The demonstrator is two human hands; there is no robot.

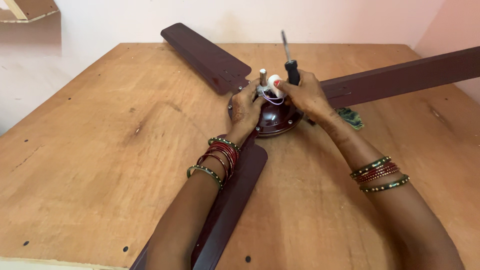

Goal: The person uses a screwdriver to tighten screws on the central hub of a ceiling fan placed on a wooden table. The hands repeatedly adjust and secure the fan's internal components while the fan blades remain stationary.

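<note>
A: What's on the plywood table [100, 165]?

B: A maroon ceiling fan [272, 117] lying flat, motor housing near the middle of the board. One fan blade [207, 56] points to the far left, a second [400, 75] runs off to the right, and the third [227, 210] comes toward the camera, under the left forearm.

A: And the hands?

B: The left hand [245, 107] rests on the housing's left side, fingers curled up around the base of the short metal shaft [263, 76] that stands upright from the centre. It's partly closed, touching the wiring there; whether it truly grips anything I can't tell.

A: The right one?

B: The right hand [306, 94] is closed around the black handle of a screwdriver [289, 60], whose shank points up and away from the fan. Its fingertips also press on a small white capacitor [275, 84] just beside the shaft, with thin wires [272, 100] looping below it.

A: Anything else nearby?

B: A small dark-green patterned object [351, 117] lies on the table just behind the right wrist. Both wrists wear red and green bangles [220, 156].
</note>
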